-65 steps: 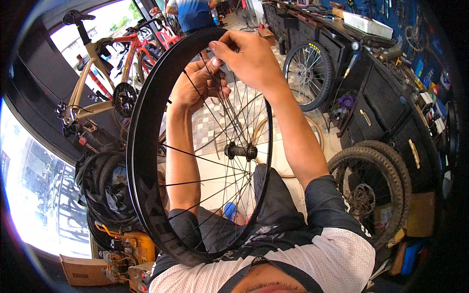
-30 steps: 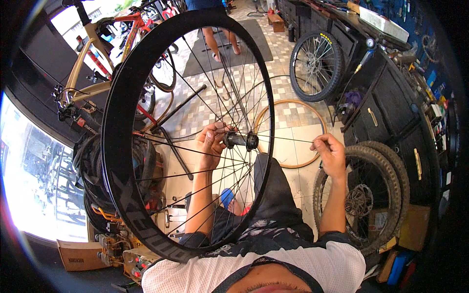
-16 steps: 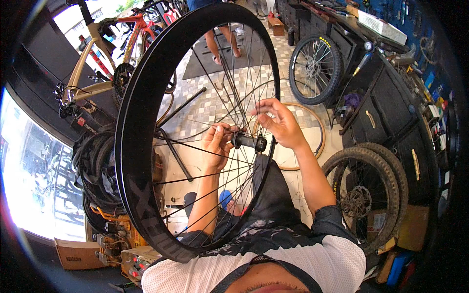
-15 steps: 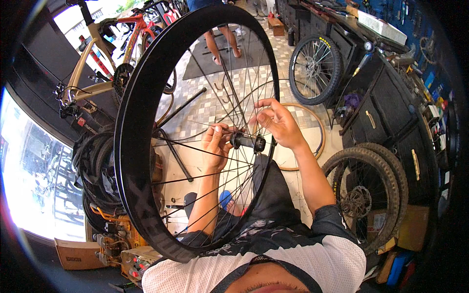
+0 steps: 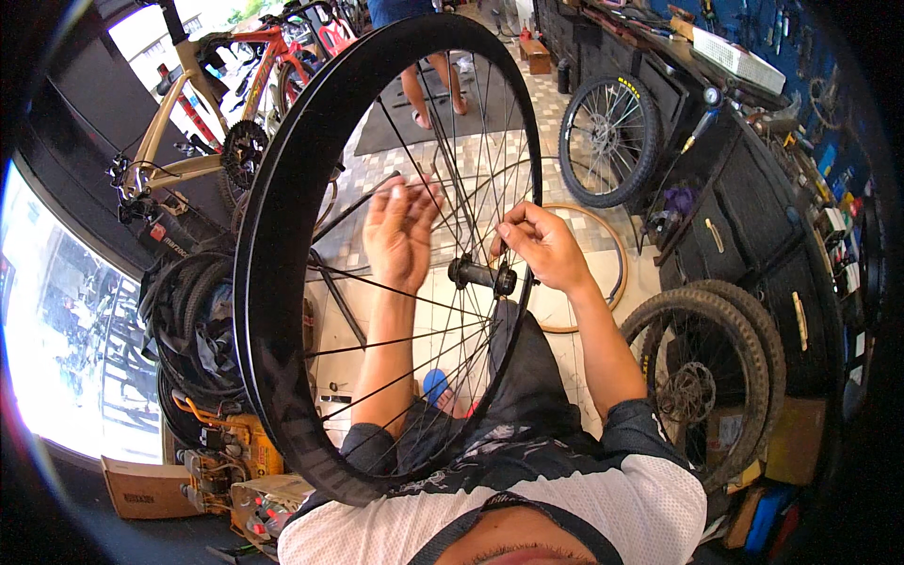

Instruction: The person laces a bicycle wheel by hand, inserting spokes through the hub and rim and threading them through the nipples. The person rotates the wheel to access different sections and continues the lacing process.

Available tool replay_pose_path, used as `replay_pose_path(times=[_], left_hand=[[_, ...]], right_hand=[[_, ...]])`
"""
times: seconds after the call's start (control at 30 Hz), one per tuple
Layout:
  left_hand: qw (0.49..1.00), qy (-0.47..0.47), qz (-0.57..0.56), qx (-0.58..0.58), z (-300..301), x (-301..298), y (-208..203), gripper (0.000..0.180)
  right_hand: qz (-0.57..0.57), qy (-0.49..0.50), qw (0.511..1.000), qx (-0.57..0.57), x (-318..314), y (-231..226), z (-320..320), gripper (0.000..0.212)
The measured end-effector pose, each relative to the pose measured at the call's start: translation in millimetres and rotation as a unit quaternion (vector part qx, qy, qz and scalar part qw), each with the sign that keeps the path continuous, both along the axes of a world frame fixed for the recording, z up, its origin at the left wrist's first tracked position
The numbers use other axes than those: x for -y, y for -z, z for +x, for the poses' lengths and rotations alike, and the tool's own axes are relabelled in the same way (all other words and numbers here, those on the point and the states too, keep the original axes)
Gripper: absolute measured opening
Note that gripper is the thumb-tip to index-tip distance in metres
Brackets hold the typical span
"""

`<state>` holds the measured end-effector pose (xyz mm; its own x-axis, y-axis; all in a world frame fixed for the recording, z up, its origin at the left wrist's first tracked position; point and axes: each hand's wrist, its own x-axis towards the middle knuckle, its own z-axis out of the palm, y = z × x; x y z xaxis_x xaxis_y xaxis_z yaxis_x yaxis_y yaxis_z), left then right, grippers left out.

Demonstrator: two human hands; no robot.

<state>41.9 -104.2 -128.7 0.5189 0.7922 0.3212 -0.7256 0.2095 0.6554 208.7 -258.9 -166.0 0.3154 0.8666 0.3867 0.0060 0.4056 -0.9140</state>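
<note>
Wheel [image 5: 273, 254]: black, tilted.
Left hand [image 5: 399, 231]: far left of hub [image 5: 482, 276]; fingers curled, grip cannot be told.
Right hand [image 5: 544, 247]: grip pinched near spokes [image 5: 358, 345].

Black rim [image 5: 271, 273], black hub [image 5: 484, 277], checkered floor [image 5: 548, 115]

A black deep-section bicycle wheel [image 5: 273, 254] is standing tilted before the person's torso, its thin dark spokes converging on a black cylindrical hub [image 5: 483, 277]. The left hand [image 5: 400, 240], visible through the spokes, is hovering left of and above the hub, fingers partly curled. The right hand [image 5: 544, 250] is bending thumb and index finger together just above the hub's right end; its grip on any spoke is unclear. A slim tan hoop [image 5: 622, 264] is lying on the pale tiled floor [image 5: 563, 313]. A white perforated plastic basket [image 5: 739, 60] is resting on the tabletop [image 5: 673, 52].
</note>
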Motion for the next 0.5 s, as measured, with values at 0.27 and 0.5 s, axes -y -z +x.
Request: replay_pose_path(times=[0.27, 0.5], left_hand=[[0.982, 0.108, 0.03, -0.151, 22, 16, -14, 0.021], [0.968, 0.171, 0.055, -0.173, 15, 12, -22, 0.025]], right_hand=[[0.077, 0.319, 0.915, 0.235, 2, -53, -23, 0.025], [0.222, 0.214, 0.949, 0.066, -24, -49, -11, 0.017]])
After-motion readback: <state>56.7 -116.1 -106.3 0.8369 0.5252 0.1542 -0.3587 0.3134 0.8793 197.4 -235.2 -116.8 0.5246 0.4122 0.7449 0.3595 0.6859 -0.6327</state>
